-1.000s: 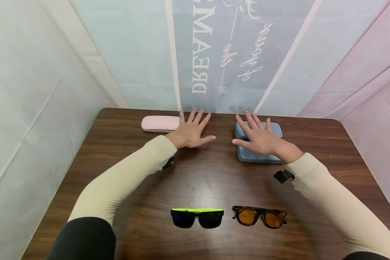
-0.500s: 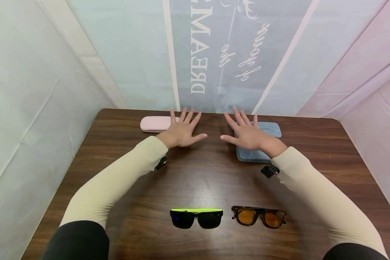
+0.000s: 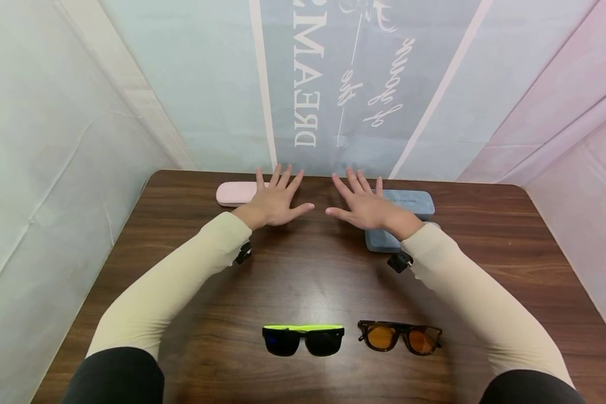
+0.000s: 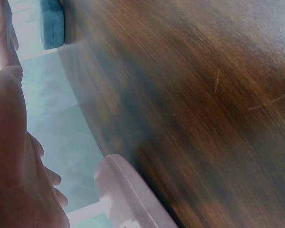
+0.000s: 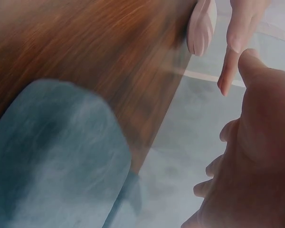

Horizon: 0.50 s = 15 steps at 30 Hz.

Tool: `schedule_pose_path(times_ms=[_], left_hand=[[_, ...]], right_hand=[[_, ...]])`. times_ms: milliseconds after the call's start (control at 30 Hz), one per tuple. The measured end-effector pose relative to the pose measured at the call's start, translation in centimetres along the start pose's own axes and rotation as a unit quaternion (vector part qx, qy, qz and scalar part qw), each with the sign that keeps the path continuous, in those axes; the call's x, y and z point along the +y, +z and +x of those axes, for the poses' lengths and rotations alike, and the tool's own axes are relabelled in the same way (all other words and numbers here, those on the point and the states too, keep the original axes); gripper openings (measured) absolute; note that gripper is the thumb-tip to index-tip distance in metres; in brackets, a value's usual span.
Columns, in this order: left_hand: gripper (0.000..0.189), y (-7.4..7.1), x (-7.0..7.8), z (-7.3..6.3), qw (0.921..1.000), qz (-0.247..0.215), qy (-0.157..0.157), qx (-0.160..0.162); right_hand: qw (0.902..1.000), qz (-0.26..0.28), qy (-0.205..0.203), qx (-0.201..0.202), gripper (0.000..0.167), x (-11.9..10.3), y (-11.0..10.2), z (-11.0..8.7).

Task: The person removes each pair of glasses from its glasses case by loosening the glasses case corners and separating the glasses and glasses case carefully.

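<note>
My left hand [image 3: 272, 203], fingers spread, hovers above the table's far side and overlaps the right end of a pink glasses case [image 3: 236, 193]. The left wrist view has that pink case [image 4: 133, 194] below the palm, with a gap between them. My right hand [image 3: 366, 206] is likewise spread in the air, palm down, partly covering two blue-grey glasses cases, a far one [image 3: 409, 203] and a nearer one [image 3: 381, 241]. In the right wrist view a blue-grey case [image 5: 61, 156] lies beneath the hand. Neither hand holds anything.
Near the front of the brown wooden table [image 3: 303, 280] lie black sunglasses [image 3: 303, 340] with lime-green temples. To their right are tortoiseshell glasses with orange lenses [image 3: 400, 338]. A printed cloth backdrop [image 3: 222, 84] hangs behind the table, with pale cloth on both sides.
Both hands have drifted left in the head view, the right one farther, so they are closer together. More of the far blue-grey case shows. The glasses and cases stay in place.
</note>
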<state>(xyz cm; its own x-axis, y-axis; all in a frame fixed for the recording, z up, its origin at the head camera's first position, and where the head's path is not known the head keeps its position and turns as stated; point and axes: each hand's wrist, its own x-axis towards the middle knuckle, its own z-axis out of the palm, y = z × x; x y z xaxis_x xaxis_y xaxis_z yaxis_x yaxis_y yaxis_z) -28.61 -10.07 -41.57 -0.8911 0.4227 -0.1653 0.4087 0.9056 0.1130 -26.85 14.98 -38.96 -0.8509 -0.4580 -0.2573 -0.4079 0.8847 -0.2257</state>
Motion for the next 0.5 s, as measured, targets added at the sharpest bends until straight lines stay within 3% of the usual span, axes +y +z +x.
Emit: schedule_pose_path(times_ms=[333, 500], left_hand=[[0.089, 0.7, -0.7, -0.4, 0.9999, -0.007, 0.008, 0.006], [0.088, 0.9, -1.5, -0.7, 0.9999, -0.008, -0.004, 0.007]], right_hand=[[1.0000, -0.002, -0.005, -0.006, 0.090, -1.0, 0.4, 1.7], [0.9999, 0.008, -0.004, -0.011, 0.089, -1.4, 0.5, 2.1]])
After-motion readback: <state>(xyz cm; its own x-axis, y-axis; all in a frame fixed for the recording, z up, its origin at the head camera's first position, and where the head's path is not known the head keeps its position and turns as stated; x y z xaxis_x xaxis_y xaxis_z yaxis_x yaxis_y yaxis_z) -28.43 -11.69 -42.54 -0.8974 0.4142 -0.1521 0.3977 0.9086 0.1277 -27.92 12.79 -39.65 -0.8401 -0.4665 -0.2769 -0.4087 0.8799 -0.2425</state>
